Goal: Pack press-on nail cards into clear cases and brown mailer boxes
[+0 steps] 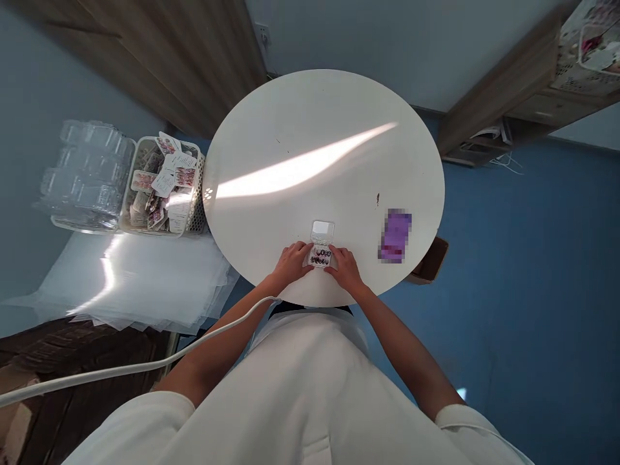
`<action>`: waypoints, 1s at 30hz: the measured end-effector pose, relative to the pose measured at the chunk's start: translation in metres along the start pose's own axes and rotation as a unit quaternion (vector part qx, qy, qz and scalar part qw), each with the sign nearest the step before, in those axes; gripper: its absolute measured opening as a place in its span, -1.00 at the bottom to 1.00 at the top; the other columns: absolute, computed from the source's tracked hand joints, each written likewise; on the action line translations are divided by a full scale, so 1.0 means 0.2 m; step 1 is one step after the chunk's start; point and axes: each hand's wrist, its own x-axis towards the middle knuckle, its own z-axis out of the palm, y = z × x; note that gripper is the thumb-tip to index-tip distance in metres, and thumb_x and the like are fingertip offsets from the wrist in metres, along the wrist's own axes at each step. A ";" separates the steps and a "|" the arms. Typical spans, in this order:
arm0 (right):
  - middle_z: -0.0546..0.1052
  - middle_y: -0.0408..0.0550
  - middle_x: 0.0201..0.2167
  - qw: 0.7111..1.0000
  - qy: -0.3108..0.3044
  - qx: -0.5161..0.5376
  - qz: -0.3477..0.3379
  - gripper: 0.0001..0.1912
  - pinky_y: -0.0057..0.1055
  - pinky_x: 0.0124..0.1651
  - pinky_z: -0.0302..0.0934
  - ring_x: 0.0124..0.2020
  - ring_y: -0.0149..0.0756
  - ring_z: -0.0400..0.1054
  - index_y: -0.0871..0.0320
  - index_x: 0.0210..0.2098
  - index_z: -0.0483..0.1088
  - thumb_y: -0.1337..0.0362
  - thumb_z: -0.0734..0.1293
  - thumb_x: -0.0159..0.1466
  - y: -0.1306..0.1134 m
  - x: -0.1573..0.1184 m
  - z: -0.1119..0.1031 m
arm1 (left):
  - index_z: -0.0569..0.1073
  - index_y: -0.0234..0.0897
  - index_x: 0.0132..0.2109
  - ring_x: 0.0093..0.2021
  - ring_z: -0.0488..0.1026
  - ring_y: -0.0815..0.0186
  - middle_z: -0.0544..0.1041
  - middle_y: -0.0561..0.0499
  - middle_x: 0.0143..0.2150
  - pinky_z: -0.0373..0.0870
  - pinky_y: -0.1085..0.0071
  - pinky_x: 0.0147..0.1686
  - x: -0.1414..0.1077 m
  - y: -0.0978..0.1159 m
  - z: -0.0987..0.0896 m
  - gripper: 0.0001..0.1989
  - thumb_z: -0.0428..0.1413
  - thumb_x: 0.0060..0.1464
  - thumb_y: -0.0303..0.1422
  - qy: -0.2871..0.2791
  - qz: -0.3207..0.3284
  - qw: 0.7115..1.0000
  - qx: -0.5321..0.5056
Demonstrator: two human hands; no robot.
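Note:
A small clear case of what look like press-on nails [320, 256] lies near the front edge of the white round table [320, 97]. Its lid [322, 230] is tipped back, away from me. Inside, dark and pinkish nails sit in two rows. My left hand [292, 262] grips the case's left side, thumb near the front corner and fingers towards the hinge. On the opposite side, my right hand [345, 267] holds it in the same way. The case appears to rest on the tabletop between my hands.
A purple pixelated item [395, 236] lies on the table's right. Left of the table stand a basket of carded packs [201, 213] and stacked clear plastic containers [92, 168], above plastic sheets [140, 278]. A white cable [194, 345] crosses my left arm. A cardboard box [431, 263] sits at lower right.

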 end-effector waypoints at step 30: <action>0.34 -0.02 -0.21 0.984 0.079 0.122 0.102 -0.34 -0.30 -0.11 0.16 -0.20 -0.27 0.24 0.14 0.08 0.14 0.30 0.34 -0.02 -0.09 -0.01 0.10 | 0.23 -0.29 0.07 -0.30 0.37 0.34 0.37 -0.05 -0.21 0.34 0.32 -0.21 -0.03 -0.08 0.11 -0.41 0.17 -0.16 -0.34 -0.010 -0.097 0.941 -0.325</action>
